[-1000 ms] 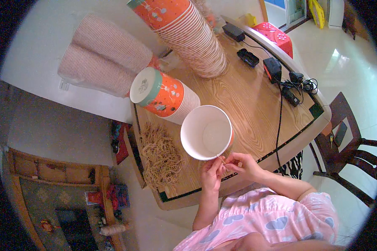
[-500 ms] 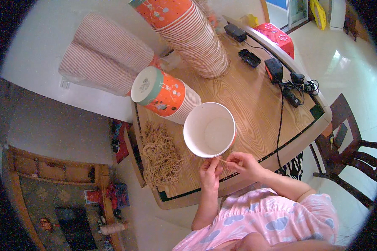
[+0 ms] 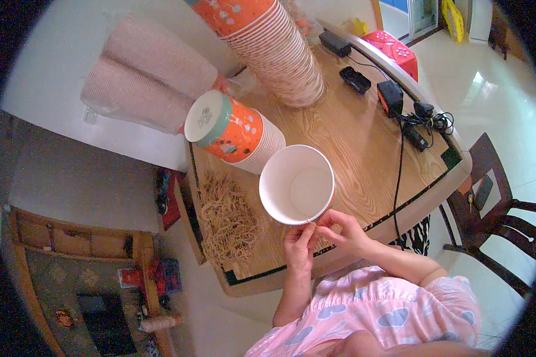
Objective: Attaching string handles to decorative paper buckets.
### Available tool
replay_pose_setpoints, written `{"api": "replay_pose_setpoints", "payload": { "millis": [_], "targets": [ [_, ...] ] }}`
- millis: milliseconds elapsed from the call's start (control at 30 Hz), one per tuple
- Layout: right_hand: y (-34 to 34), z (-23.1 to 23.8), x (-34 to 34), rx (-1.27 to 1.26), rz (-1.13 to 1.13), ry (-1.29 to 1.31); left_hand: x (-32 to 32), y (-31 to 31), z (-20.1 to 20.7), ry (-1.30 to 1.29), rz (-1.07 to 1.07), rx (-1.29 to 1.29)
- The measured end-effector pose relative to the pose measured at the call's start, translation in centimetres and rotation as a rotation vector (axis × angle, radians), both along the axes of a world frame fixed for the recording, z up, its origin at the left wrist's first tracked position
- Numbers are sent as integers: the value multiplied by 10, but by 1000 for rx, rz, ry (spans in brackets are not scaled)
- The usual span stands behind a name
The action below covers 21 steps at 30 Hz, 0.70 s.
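Observation:
An open white paper bucket (image 3: 295, 181), orange on its outer side, sits near the table's front edge with its mouth toward me. Right at its near rim, my left hand (image 3: 299, 247) pinches a thin string (image 3: 309, 222). My right hand (image 3: 346, 234) is closed beside it, fingertips meeting the left ones on the same string. How the string joins the rim is too small to make out. Left of the bucket lies a tangled heap of tan strings (image 3: 227, 223). Just behind, a short stack of upturned orange and green paper buckets (image 3: 238, 134) leans toward the left.
A tall stack of paper buckets (image 3: 280, 53) stands farther back on the wooden table (image 3: 363, 160). Bagged stacks (image 3: 155, 71) are at the back left. Black adapters (image 3: 390, 97) and cables (image 3: 438, 124) lie along the right side, with a dark chair (image 3: 494, 196) beyond.
My right hand has moved slightly left and up, closing in on my left fingertips. Less string shows between the hands. The bucket has barely shifted.

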State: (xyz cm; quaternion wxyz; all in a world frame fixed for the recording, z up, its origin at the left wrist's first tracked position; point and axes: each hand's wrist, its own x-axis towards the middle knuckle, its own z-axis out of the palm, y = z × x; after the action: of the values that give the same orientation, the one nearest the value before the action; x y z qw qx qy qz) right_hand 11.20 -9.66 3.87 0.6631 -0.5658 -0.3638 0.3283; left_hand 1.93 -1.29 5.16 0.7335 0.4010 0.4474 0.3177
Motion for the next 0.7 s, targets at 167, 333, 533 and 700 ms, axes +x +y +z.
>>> {"api": "replay_pose_setpoints", "payload": {
  "millis": [167, 333, 533, 700],
  "targets": [
    [2, -2, 2, -51, 4, 60, -8, 5, -5, -60, -70, -47],
    [3, 0, 5, -34, -27, 10, -3, 0, 1, -23, -21, -46],
    [1, 6, 2, 41, -41, -89, -2, -4, -4, -60, 91, -72],
    [-1, 2, 4, -20, 66, 73, -7, 5, -13, -82, -1, -89]
  ]
}}
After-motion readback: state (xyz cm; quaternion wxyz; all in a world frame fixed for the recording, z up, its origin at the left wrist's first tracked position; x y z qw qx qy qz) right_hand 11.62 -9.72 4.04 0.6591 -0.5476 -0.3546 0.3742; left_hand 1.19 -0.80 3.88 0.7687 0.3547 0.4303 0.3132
